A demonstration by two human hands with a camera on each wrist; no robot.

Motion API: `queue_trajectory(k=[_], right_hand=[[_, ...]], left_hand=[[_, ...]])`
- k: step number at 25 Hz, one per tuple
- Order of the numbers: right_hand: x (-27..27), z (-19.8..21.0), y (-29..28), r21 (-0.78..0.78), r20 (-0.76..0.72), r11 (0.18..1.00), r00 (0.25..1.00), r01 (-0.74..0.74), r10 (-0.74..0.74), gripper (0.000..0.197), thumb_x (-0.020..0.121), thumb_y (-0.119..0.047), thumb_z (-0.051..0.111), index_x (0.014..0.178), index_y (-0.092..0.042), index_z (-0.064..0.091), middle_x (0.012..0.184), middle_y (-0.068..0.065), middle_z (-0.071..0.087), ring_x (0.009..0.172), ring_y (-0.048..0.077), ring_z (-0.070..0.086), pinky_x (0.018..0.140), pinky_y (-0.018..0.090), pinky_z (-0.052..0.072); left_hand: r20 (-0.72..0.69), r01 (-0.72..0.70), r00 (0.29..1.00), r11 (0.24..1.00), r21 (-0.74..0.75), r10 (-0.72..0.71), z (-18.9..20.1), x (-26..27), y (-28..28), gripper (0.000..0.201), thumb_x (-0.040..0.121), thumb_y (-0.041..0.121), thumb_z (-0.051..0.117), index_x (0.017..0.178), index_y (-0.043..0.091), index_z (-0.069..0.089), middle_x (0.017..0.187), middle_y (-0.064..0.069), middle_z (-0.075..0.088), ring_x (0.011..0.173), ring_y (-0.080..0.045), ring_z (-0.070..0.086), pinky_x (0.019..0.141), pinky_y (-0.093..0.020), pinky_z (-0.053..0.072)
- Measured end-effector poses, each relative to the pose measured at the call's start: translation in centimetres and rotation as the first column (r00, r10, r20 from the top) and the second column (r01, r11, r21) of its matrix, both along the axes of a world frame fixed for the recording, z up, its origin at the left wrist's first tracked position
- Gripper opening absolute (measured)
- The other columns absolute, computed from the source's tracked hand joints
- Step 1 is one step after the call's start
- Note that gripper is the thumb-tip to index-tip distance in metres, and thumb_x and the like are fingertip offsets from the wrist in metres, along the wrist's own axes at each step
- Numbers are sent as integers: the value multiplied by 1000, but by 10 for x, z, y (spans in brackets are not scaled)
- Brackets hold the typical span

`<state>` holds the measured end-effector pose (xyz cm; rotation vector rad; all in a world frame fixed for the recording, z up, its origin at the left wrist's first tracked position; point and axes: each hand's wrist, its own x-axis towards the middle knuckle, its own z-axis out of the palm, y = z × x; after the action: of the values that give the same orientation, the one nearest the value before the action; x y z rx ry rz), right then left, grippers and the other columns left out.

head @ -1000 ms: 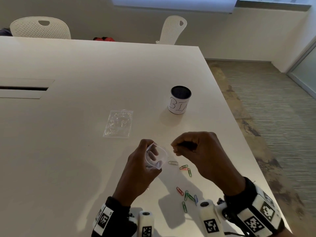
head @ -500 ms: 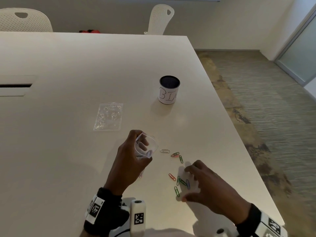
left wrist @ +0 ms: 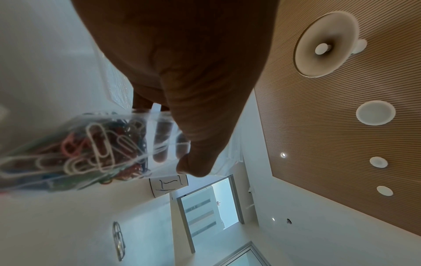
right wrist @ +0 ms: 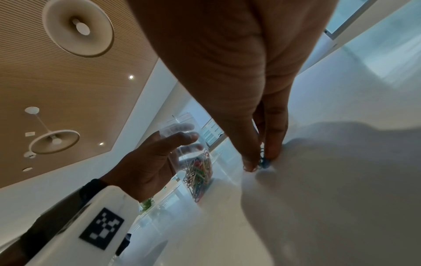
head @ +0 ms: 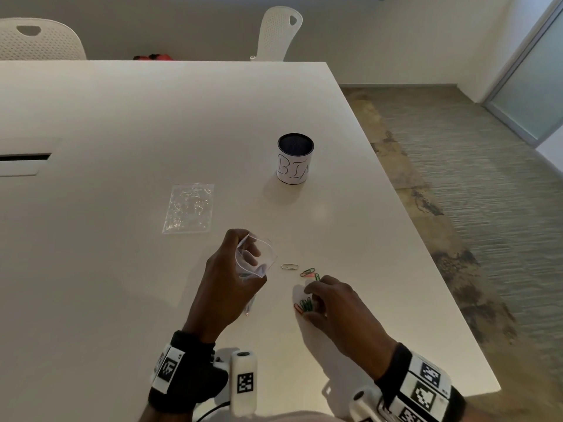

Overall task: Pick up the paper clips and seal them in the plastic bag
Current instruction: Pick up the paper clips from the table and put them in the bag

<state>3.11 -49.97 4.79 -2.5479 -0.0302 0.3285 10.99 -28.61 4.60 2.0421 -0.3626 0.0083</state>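
Note:
My left hand (head: 240,263) grips a small clear plastic bag (head: 259,263) upright above the table, its mouth held open. The left wrist view shows the bag (left wrist: 91,149) holding many coloured and white paper clips. On the table to the right, my right hand (head: 313,300) pinches a small bunch of green and red paper clips (head: 304,306) between thumb and fingers (right wrist: 273,144). A silver clip (head: 289,266) and a few green and pink clips (head: 309,272) lie loose between the two hands.
A white cup marked BIN (head: 295,158) stands farther back. A second clear bag (head: 189,208) lies flat to the left of it. The table's right edge (head: 426,269) runs close to my right hand. White chairs (head: 278,32) stand at the far side.
My right hand dropped from beside the bag's mouth to the table and drew the scattered clips into a bunch. The left hand kept the bag held open.

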Motion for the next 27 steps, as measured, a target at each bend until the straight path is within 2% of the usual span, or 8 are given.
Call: queue_trajectory(k=[2, 4, 6, 10, 14, 18, 22, 27], right_hand=[[1, -2, 3, -5, 6, 999, 999, -42, 42, 43, 92, -30, 74, 133, -22, 64, 130, -4, 60, 111, 16, 66, 99, 30, 56], [2, -3, 7, -41, 34, 995, 995, -96, 97, 32, 93, -30, 73, 124, -24, 70, 124, -3, 61, 107, 17, 65, 96, 31, 57], [4, -3, 11, -78, 59, 986, 987, -147, 152, 18, 96, -24, 68, 113, -22, 73, 115, 0, 63, 100, 18, 65, 90, 33, 57], [8, -3, 19, -170, 48, 959, 970, -225, 237, 14, 97, -10, 60, 103, -17, 70, 105, 3, 64, 91, 20, 62, 79, 31, 54], [14, -4, 26, -212, 20, 947, 968, -241, 250, 13, 97, -5, 58, 106, -13, 62, 105, 7, 64, 88, 20, 58, 76, 28, 47], [21, -4, 30, -238, -2, 940, 968, -245, 252, 16, 96, -1, 56, 110, -8, 59, 104, 11, 64, 80, 18, 46, 72, 29, 42], [28, -5, 28, -232, 17, 947, 973, -221, 232, 22, 93, 5, 53, 110, -8, 59, 108, 13, 64, 91, 26, 60, 74, 26, 38], [50, 0, 9, -107, 50, 990, 994, -92, 98, 21, 92, -2, 62, 110, -9, 71, 107, 10, 71, 94, 25, 68, 80, 30, 54]], left_hand=[[0, 0, 1000, 1000, -3, 0, 0, 0, 1, 52, 80, 10, 83, 116, 27, 50, 98, 11, 66, 89, -10, 68, 75, -21, 61], [4, 0, 1000, 1000, -4, 0, 0, 1, 2, 53, 80, 10, 83, 116, 28, 49, 98, 10, 67, 90, -9, 68, 74, -16, 59], [5, 2, 1000, 1000, -3, -2, -1, 1, 2, 53, 81, 11, 83, 116, 29, 48, 99, 10, 67, 90, -8, 68, 73, -13, 58], [10, 10, 1000, 1000, -3, -10, -2, 1, 2, 54, 82, 12, 83, 117, 31, 46, 98, 11, 66, 92, -7, 68, 74, -11, 57], [15, 2, 1000, 1000, 4, -2, -2, 2, 4, 53, 81, 13, 83, 117, 28, 48, 99, 9, 66, 90, -12, 69, 73, -11, 57], [16, 7, 1000, 1000, 12, -7, -2, 3, 3, 52, 83, 15, 83, 117, 29, 46, 100, 9, 66, 89, -11, 70, 72, -8, 55], [25, 12, 1000, 1000, 10, -12, -1, 3, 3, 52, 82, 15, 84, 117, 26, 47, 99, 7, 66, 88, -11, 69, 72, -6, 53], [6, 11, 1000, 1000, -6, -11, -1, 4, 4, 51, 82, 12, 83, 116, 27, 49, 99, 9, 66, 90, -7, 67, 73, -10, 55]])
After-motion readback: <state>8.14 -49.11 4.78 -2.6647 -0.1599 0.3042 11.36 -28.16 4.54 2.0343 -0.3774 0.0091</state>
